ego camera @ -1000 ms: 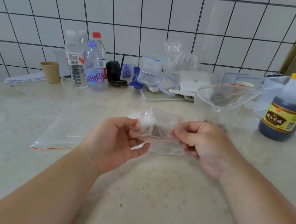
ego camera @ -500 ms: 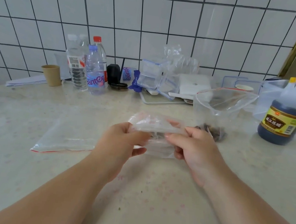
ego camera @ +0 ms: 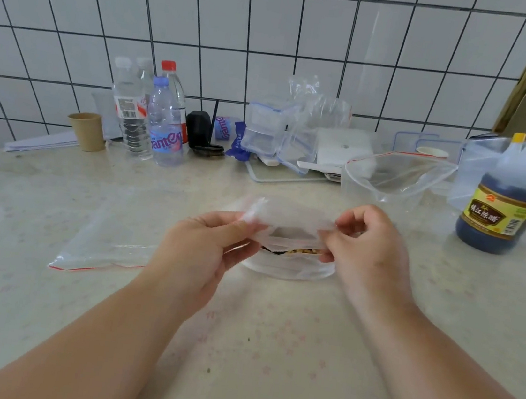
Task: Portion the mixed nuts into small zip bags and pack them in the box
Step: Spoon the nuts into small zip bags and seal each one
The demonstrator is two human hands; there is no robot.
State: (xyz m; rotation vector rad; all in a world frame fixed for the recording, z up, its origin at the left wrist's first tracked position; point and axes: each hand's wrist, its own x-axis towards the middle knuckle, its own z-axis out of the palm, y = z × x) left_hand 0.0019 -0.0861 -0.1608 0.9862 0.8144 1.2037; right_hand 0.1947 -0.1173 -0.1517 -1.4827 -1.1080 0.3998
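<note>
Item: small zip bag (ego camera: 290,233), clear, part-filled with nuts (ego camera: 301,252). Location: centre of table (ego camera: 235,346), base resting on the surface, mouth raised.

Grip: left hand (ego camera: 204,252) pinches the bag's left top edge between thumb and fingers; right hand (ego camera: 369,246) pinches the right top edge likewise. Mouth appears partly open between them; whether any of the zip is engaged cannot be told.

Related stock: large bag (ego camera: 394,180), standing open behind the right hand, contents hidden; flat empty bag (ego camera: 108,242) lying left of the hands; clear lidded boxes (ego camera: 267,129) stacked by the wall.

Adjacent: vinegar bottle (ego camera: 505,204) at right; water bottles (ego camera: 152,114) and paper cup (ego camera: 86,131) at left rear.

Hazards, as judged:
- Uneven pull on the two edges may tip the bag and spill nuts.
- A nut caught in the zip track would leave the seal gapped.
- Thin film may slip from the pinches.
</note>
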